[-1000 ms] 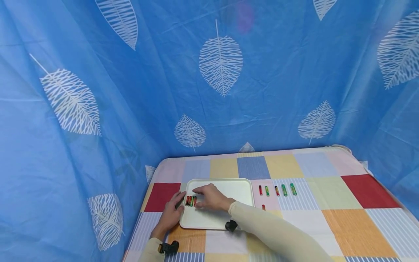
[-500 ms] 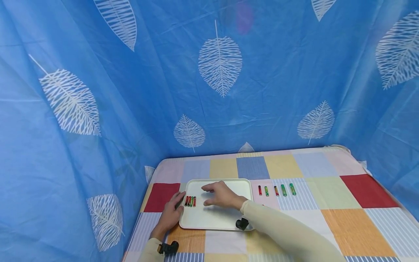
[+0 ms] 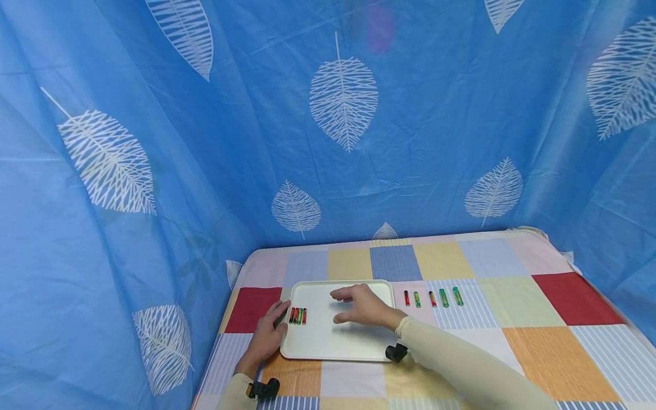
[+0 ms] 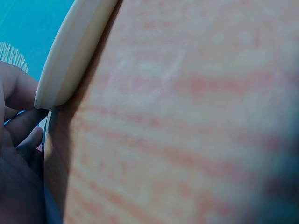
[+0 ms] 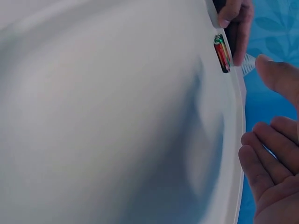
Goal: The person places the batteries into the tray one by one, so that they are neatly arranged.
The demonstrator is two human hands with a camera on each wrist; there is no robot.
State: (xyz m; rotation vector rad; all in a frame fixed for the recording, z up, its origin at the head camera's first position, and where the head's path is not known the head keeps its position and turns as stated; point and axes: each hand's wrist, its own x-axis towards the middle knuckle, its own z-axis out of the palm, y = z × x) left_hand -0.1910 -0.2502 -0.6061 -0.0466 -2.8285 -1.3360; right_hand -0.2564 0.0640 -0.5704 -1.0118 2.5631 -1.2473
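A white rectangular tray lies on the patchwork cloth. Side by side near its left edge are several red and green batteries, also visible in the right wrist view as a small batch of batteries. My left hand holds the tray's left rim, its thumb on the inner side and its fingers along the outside; the left wrist view shows the hand right at the tray's corner. Above the tray's right half hovers my right hand, thumb and fingers spread apart, with nothing between them.
To the right of the tray, several more red and green batteries lie in a spaced row on the cloth. A blue leaf-print curtain hangs behind and left of the table. My right sleeve crosses the front right.
My right hand has moved right, away from the batteries in the tray. A lone battery near the tray's right edge is now hidden behind the right arm. The left hand has stayed put.
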